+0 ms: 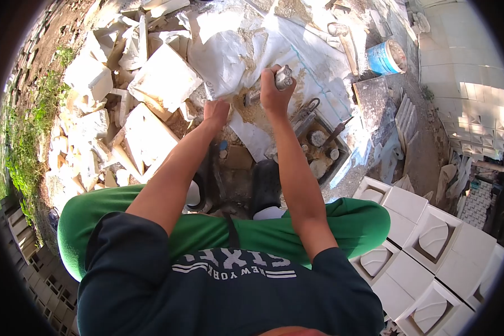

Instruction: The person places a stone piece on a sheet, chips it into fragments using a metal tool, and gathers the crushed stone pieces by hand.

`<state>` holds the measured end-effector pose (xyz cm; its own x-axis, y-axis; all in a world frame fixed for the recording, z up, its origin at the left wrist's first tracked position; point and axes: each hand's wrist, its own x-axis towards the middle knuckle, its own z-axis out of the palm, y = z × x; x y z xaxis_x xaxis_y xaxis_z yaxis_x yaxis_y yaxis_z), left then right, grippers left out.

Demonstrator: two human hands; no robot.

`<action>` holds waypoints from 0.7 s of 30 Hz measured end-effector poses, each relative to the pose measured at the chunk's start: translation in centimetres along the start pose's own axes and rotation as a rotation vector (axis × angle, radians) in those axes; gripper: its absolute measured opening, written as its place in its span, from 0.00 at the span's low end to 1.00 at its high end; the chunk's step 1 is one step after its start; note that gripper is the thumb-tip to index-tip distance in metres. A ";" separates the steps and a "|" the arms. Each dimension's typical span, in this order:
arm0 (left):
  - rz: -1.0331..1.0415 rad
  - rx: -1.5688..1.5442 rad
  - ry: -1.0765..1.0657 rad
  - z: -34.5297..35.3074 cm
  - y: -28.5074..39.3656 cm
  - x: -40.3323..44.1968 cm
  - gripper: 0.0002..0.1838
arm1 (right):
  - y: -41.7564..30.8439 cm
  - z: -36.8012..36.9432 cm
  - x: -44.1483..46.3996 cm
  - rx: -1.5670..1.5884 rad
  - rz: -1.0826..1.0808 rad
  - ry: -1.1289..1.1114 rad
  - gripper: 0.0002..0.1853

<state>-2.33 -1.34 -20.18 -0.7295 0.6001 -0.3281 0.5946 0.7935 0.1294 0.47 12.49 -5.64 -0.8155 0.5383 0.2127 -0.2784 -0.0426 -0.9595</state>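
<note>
My left hand (pixel 216 112) is closed at the lower edge of a white woven sack (pixel 221 70), beside printed lettering; its fingertips are partly hidden. My right hand (pixel 275 98) is wrapped around a hand tool whose handle end (pixel 284 77) is thickly caked in pale grey material. A short grey metal part (pixel 252 99) shows left of that hand, low over tan powder (pixel 243 115) on the sheet. The tool's exact kind is unclear. Nearest below the right forearm is a tray (pixel 341 154) holding caked tools and round lumps.
Broken pale blocks (pixel 165 78) are heaped on the left. A blue bucket (pixel 382 58) lies tilted at upper right, near a flat board (pixel 372 98). Moulded white blocks (pixel 400 274) stand in rows at lower right. A brown block (pixel 238 158) sits between my feet.
</note>
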 end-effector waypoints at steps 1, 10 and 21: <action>0.005 -0.006 -0.007 0.4 0.3 -0.6 0.07 | -0.6 -0.1 -0.4 -0.007 0.007 0.004 0.15; -0.054 -0.080 -0.020 0.6 -0.4 -0.5 0.04 | -8.9 1.0 1.1 0.163 -0.022 0.061 0.12; -0.070 -0.059 0.051 0.6 -0.3 -0.9 0.05 | -7.1 -0.2 -0.4 0.193 0.020 0.006 0.12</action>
<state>-1.65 -2.12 -20.47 -0.7858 0.5462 -0.2902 0.5218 0.8374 0.1631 2.88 12.71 1.03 -0.8190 0.5407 0.1919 -0.3546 -0.2142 -0.9101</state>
